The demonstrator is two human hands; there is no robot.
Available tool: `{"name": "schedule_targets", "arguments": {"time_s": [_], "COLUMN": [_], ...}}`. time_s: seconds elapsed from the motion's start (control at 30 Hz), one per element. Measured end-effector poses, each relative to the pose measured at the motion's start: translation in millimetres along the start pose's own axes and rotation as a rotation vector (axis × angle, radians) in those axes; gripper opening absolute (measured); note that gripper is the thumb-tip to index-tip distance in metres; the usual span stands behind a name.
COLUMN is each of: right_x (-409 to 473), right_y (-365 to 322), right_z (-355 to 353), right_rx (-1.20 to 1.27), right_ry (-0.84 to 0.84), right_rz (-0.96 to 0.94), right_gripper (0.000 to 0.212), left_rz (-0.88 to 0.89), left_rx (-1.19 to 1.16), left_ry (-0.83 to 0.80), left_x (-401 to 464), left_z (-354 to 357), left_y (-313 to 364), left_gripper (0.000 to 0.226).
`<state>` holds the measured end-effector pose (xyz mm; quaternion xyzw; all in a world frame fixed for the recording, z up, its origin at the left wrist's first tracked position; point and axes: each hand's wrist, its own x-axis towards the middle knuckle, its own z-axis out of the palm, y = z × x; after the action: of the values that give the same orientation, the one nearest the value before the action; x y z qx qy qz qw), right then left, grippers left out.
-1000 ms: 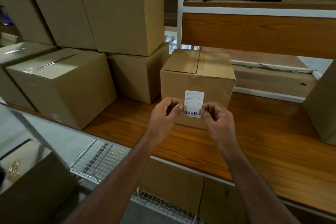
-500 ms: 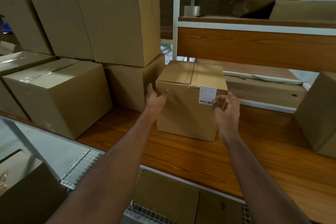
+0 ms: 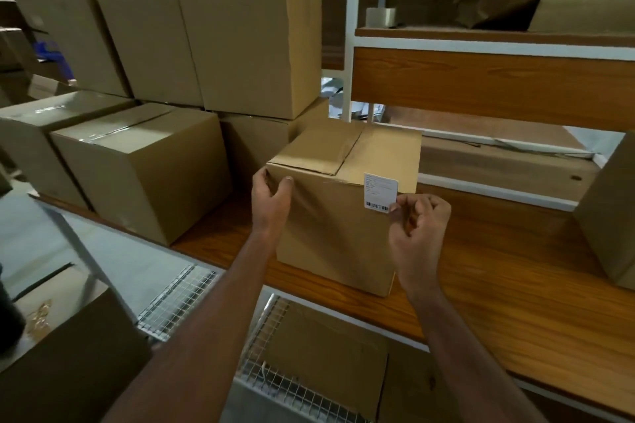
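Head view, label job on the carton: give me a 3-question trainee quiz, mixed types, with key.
1. True or false: the left hand is holding the label.
2. Where on the front face of the box does the label sit? A upper right; B lower left; C dead centre.
3. Fill in: the right hand pinches the label at its lower ____ corner.

Key
1. False: the left hand grips the box at its top left corner.
2. A.
3. right.
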<state>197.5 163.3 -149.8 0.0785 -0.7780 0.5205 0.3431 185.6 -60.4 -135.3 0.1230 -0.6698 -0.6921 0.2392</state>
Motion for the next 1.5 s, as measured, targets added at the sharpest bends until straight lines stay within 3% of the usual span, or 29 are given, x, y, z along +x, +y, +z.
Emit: {"name": "schedule_targets", "arguments": {"time_s": [0.13,0.5,0.9,1.17,1.4,1.5], "right_x": [-32,-68,-104,-118,-103,-97], "right_y": [-24,-62,-93,-111,-104,-108], "right_z": [20,55,86,129,179,193], "right_rx": [0.036,0.083,0.102,0.067,-0.005,-0.044], "right_ry": [-0.053,0.014,0.301,0.238,0.149,0.141], "right_rz": [-0.057,-0.175,-0.183,-0.219,-0.198,-0.222], "right_gripper": [0.016,0.028,0.004,0.009,0.016,0.017], "left_rz": [0.041,0.14,0.236,0.287,0.222,0.195], "left_rx": [0.005,0.017,-0.149,-0.122,0.213,0.228], "left_ry": [0.184,0.338,0.286,0.335,0.298,0.302], "left_x": [-10,5,0,21,66,82], "left_z": [-39,-102,-132,-180,-215,-223], "left_y": [2,4,-7,-12,-16,-10], "left_gripper": [0.054,0.02,0.021,0.017,0.024,0.031]}}
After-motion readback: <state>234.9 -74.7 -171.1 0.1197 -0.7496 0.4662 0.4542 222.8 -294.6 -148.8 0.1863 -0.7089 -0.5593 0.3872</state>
